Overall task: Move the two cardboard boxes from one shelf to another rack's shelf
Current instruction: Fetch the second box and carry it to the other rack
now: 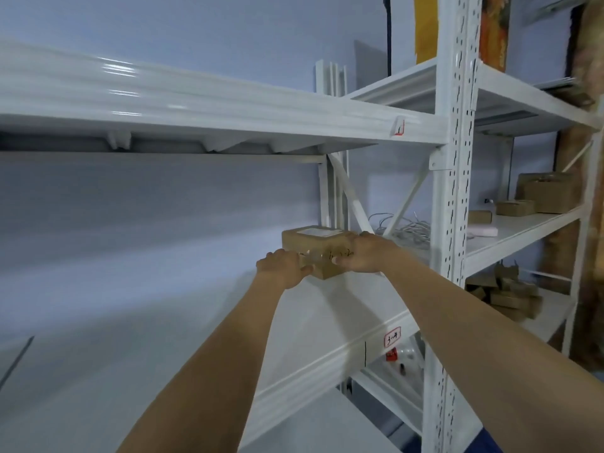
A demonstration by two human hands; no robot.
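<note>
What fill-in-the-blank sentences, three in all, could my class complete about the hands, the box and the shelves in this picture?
1. Both hands, left hand and right hand, grip one ____ box.
2. The box rests on a ____ shelf.
3. Smaller boxes sit on the rack to the ____.

Missing words: cardboard; white; right

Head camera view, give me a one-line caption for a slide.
Left hand and right hand grip a cardboard box on a white rack shelf.
</note>
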